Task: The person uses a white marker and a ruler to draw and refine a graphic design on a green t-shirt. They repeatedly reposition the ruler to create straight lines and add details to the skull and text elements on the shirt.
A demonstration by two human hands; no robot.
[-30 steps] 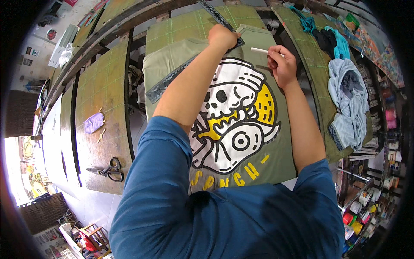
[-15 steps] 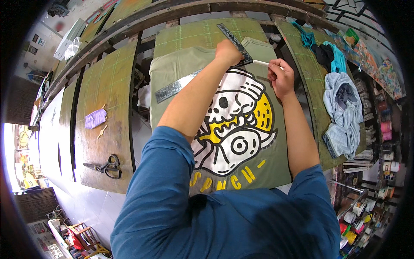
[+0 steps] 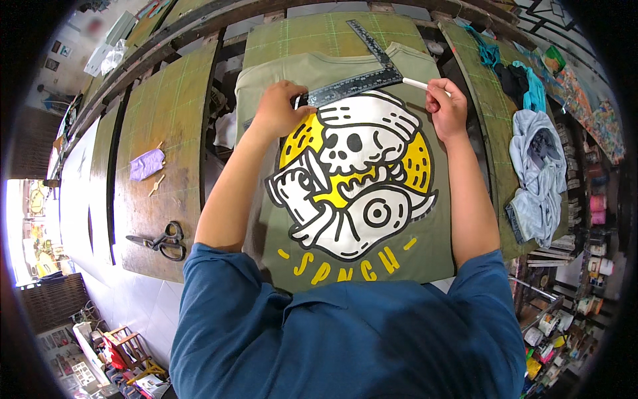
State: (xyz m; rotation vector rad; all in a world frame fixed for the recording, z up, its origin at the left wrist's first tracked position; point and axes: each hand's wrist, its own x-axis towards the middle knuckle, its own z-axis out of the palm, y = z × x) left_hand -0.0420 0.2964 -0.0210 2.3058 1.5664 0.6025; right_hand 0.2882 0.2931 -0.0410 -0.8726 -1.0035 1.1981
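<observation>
Black L-shaped ruler [image 3: 355, 87], long arm now gripped by left hand [image 3: 280, 108], corner apparently freed for slim white marker [image 3: 417, 84] pinched in right hand [image 3: 446, 110].

Exposure's decent for you in the middle: the green T-shirt [image 3: 292, 66] is well lit and its print [image 3: 369, 149] reads crisp. Over at 9 o'clock, though, your bright opening [image 3: 25, 229] is blown out nearly white, and glare washes over the pale boards [image 3: 78, 199] beside it. You've also got a big dark shadow on your blue top [image 3: 345, 326] toward 5 o'clock. Fisheye bend is obvious, long straight edges bowing near the rim. Pots [image 3: 558, 326] around 4 o'clock look soft, and your corners fall to pure black.
</observation>
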